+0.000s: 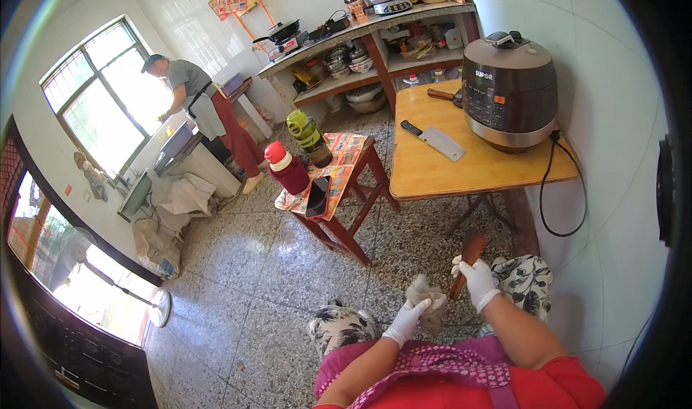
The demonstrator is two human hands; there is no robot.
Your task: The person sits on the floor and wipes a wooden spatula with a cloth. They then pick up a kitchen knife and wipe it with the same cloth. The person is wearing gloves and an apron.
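Both my hands wear white gloves, held low above the floor between my knees. In my left hand (406, 322) is a crumpled greyish-white cloth (427, 303). My right hand (478, 282) grips a flat, reddish-brown piece, apparently wood (471, 249), tilted with its broader end upward; its exact kind cannot be told. The cloth and the brown piece are close together but look apart. Beyond them, a cleaver (440, 143) with a black handle lies on the yellow wooden table (432, 176).
On the table stands an electric pressure cooker (508, 92), its cord (546, 203) hanging off the edge. A brown-handled tool (444, 95) lies beside it. A stool (357, 219) holds a red-capped bottle (286, 168), a green-topped bottle (311, 138) and a phone (318, 197). Another person (200, 100) bends over a basin.
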